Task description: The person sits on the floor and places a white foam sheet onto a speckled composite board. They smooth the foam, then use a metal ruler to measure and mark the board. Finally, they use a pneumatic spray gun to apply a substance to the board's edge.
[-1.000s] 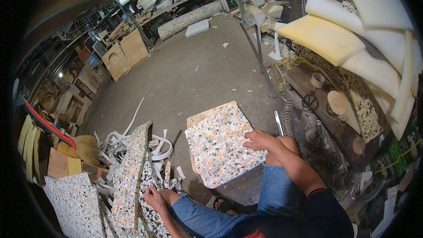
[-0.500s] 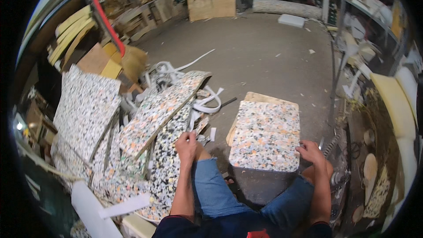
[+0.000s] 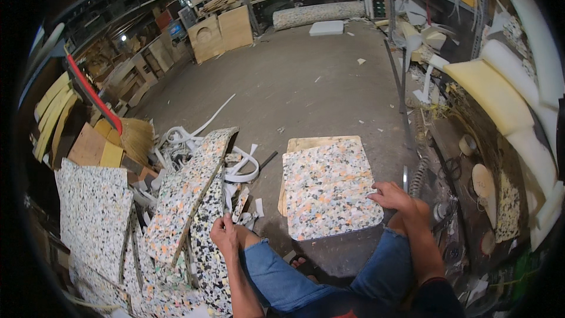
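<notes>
A speckled foam sheet (image 3: 329, 191), mottled white, orange and black with rounded near corners, lies in front of my knees. Beneath it a thin wooden board (image 3: 325, 142) shows along the far and left edges. My right hand (image 3: 393, 196) is at the sheet's right edge, its bent fingers closed over the rim; the underside of the grip is hidden. My left hand (image 3: 225, 237) is closed beside my left knee, fingertips drawn together; whatever they may hold cannot be made out. Next to it, on the left, stands a pile of similar speckled foam offcuts (image 3: 182, 200).
White foam strips (image 3: 241, 168) curl out of the pile onto the concrete floor (image 3: 282, 94). A red-handled broom (image 3: 136, 141) leans behind it. Yellow and white foam pieces (image 3: 494, 82) line the right side. Plywood panels (image 3: 220, 35) and a speckled foam roll (image 3: 318, 15) stand far off.
The view has turned to the right, so the surroundings sit further left. My right fingers have come slightly further over the sheet's edge. My left hand stays closed by the knee.
</notes>
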A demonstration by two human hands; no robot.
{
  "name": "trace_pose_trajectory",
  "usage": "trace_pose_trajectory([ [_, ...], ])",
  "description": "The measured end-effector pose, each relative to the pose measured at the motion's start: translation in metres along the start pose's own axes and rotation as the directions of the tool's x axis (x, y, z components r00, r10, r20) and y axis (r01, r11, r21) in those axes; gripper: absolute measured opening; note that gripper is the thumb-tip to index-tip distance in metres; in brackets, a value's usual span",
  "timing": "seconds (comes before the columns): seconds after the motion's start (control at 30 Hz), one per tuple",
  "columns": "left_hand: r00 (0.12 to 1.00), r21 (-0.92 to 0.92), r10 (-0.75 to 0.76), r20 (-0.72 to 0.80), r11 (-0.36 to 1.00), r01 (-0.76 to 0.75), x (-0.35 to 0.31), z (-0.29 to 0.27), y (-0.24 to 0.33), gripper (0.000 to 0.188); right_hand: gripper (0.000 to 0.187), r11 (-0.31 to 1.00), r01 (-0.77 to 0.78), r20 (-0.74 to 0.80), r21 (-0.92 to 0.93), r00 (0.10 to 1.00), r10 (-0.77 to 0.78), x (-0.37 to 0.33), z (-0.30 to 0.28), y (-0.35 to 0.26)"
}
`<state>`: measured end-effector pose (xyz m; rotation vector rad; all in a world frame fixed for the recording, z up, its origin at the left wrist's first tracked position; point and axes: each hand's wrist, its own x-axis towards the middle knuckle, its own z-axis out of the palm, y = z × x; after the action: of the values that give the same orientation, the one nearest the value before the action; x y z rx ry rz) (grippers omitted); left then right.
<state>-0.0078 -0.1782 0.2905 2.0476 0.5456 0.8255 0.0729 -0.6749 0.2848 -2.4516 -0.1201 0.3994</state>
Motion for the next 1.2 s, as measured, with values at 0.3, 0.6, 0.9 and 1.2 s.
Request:
trace_pose_trajectory([
  [0.3, 0.998, 0.076, 0.067, 0.015, 0.995, -0.068, 0.0, 0.01, 0.01, 0.044, 0.046, 0.997, 0.06, -0.121, 0.047, 0.991, -0.054, -0.003, 0.009, 0.018],
  [0.6, 0.991, 0.136, 0.13, 0.041, 0.982, -0.135, 0.002, 0.014, 0.01, 0.044, 0.047, 0.997, 0.066, -0.069, 0.045, 0.996, -0.063, 0.001, 0.01, 0.02],
  [0.9, 0.995, 0.096, 0.036, 0.094, 0.994, -0.045, 0.008, 0.018, -0.006, 0.043, 0.042, 0.991, 0.069, -0.102, 0.119, 0.993, -0.056, -0.004, 0.006, 0.016],
  [1.2, 0.988, 0.194, 0.125, 0.086, 0.971, -0.139, 0.004, 0.018, 0.005, 0.047, 0.045, 0.992, 0.104, -0.11, 0.076, 0.989, -0.095, -0.001, 0.01, 0.026],
])
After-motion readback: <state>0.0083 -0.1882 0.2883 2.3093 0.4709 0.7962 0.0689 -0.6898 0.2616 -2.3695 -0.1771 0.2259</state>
